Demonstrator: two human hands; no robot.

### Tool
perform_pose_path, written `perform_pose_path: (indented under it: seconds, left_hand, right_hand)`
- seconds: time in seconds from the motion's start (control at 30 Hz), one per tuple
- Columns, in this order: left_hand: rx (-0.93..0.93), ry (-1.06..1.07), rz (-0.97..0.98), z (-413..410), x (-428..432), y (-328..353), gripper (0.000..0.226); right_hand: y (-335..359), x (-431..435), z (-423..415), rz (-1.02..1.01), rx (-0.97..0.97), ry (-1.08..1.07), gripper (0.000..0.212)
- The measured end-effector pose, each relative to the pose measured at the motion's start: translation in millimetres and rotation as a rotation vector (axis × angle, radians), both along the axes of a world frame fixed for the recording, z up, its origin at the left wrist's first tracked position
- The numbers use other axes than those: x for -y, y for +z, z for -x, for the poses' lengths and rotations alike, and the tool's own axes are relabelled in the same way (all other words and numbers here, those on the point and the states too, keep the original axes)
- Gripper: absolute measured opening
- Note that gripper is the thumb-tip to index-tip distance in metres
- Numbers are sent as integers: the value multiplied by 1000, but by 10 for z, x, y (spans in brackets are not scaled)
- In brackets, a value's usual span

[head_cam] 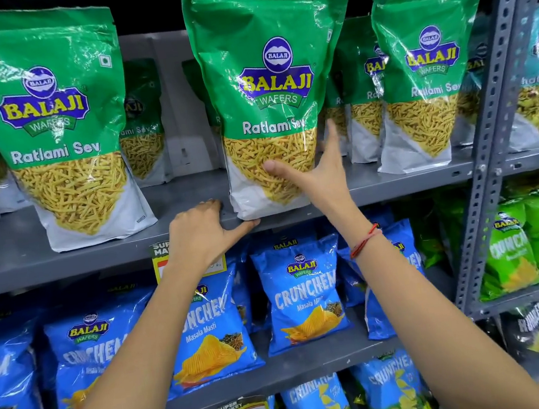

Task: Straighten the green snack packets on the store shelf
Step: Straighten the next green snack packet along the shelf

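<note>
Several green Ratlami Sev packets stand on the grey upper shelf. The middle packet stands upright at the shelf's front edge. My right hand grips its lower right side, thumb across the front and fingers behind the right edge. My left hand rests on the shelf edge at the packet's lower left corner, thumb under the corner and fingers curled on the shelf. Another front packet stands to the left and one to the right. More green packets stand behind them.
Blue Crunchem chip bags fill the shelf below and the one under it. A perforated grey upright divides the rack at right. Beyond it are light green bags. A yellow price tag hangs under my left hand.
</note>
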State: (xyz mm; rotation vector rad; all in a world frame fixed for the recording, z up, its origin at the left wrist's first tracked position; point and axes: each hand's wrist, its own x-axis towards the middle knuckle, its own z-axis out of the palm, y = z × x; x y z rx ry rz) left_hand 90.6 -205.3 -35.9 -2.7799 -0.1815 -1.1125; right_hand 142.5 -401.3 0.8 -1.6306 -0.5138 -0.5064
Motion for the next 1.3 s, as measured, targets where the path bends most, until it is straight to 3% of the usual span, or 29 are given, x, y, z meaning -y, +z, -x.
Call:
perform_pose_path:
  seconds: [0.13,0.47,1.3]
  left_hand:
    - [-11,17,-6,-3,5,2,84]
    - [0,24,-6,5,24,9,90]
    - [13,-11,-4,17,6,8,82]
  right_hand:
    - [-26,-50,-199,-5,-90,139,96]
    - [9,-119,-381,1,-77,114,86]
    - [-6,-155,-369,18,-66,88,92]
